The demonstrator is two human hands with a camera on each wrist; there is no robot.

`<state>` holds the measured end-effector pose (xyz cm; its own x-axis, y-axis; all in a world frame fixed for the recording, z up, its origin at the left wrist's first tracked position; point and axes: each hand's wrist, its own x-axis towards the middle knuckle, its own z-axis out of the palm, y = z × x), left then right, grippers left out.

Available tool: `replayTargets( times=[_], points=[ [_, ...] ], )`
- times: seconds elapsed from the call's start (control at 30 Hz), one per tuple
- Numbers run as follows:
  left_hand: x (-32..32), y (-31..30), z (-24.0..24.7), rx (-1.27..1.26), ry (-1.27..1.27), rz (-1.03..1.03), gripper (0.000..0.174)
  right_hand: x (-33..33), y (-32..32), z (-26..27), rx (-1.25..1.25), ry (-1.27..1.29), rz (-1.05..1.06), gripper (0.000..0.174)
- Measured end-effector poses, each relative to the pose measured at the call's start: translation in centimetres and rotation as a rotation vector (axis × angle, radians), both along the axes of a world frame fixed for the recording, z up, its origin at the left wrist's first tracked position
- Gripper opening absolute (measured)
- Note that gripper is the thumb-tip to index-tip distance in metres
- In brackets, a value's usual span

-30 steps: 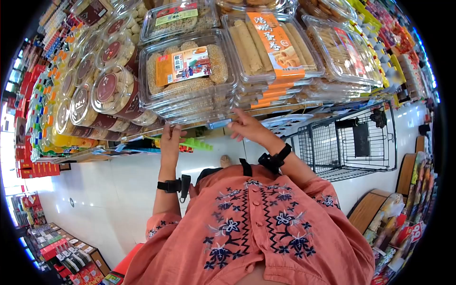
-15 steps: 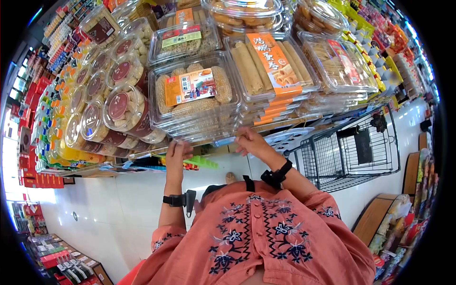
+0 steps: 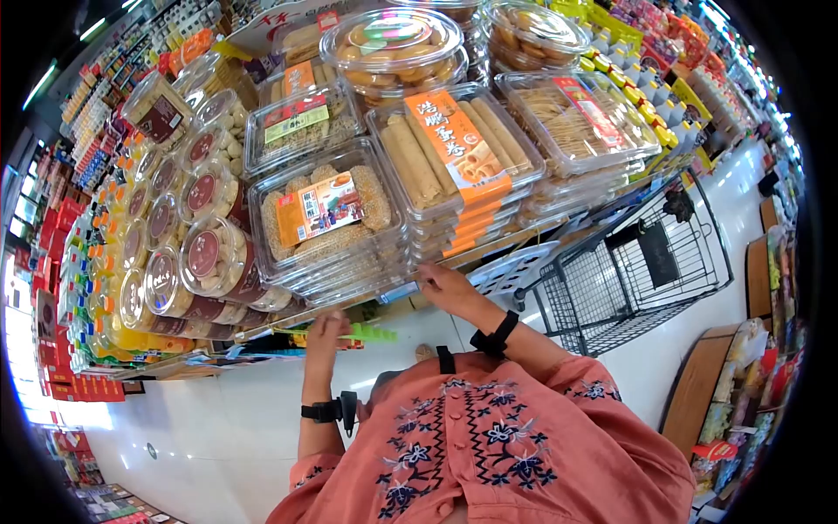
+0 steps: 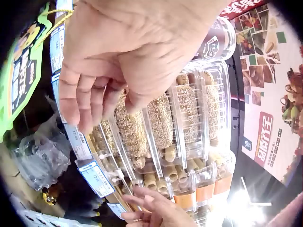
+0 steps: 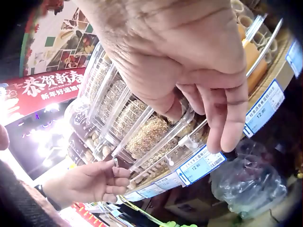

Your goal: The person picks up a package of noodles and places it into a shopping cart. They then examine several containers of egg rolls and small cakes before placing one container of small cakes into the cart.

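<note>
Stack of clear plastic clamshell boxes (image 3: 330, 231) is standing at the front edge of the counter (image 5: 280, 78), just beside the stacked egg-roll boxes (image 3: 419, 166). Top box is lying flat, lid closed; its orange-and-white label (image 3: 319, 210) with Chinese characters and a picture is facing up. Golden-brown, sesame-coated pastries (image 4: 159, 120) are filling the boxes and are showing through the transparent walls. Lower boxes are sitting one beneath another, rims stacking closely.

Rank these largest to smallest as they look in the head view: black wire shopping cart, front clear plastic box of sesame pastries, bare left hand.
1. Black wire shopping cart
2. Front clear plastic box of sesame pastries
3. Bare left hand
</note>
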<state>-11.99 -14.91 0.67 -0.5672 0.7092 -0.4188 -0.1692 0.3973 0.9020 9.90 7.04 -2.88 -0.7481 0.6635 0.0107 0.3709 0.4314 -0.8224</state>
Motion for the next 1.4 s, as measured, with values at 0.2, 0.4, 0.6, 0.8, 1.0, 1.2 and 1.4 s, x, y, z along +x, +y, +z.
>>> replayTargets(
  times=[0.2, 0.4, 0.6, 0.8, 1.0, 1.2, 1.4],
  points=[
    [3.1, 3.0, 3.7, 0.028, 0.015, -0.363, 0.04, 0.4, -0.7, 1.2, -0.018, -0.04, 0.008, 0.044],
    [5.7, 6.6, 6.3, 0.127, 0.076, -0.588, 0.054, 1.1, -0.7, 1.8, -0.067, 0.009, -0.055, 0.046],
    [7.1, 9.2, 6.0, 0.127, 0.075, -0.629, 0.07, 2.1, 0.6, 3.3, -0.651, -0.01, -0.138, 0.031],
    [7.2, 10.8, 3.9, 0.125, 0.015, -0.605, 0.075, 3.3, 1.5, 2.2, -1.151, 0.466, -0.336, 0.025],
    [7.6, 11.5, 4.1, 0.133, -0.024, -0.56, 0.075, 3.9, 2.4, 1.1, -1.111, 0.54, -0.505, 0.023],
    [7.7, 11.6, 3.8, 0.123, 0.007, -0.569, 0.078, 5.3, 4.2, 0.8, -0.915, 0.587, -0.683, 0.024],
    [7.9, 11.9, 3.9, 0.116, 0.007, -0.559, 0.081, 7.6, 6.7, 0.4, -0.865, 0.633, -0.748, 0.022]
  ],
)
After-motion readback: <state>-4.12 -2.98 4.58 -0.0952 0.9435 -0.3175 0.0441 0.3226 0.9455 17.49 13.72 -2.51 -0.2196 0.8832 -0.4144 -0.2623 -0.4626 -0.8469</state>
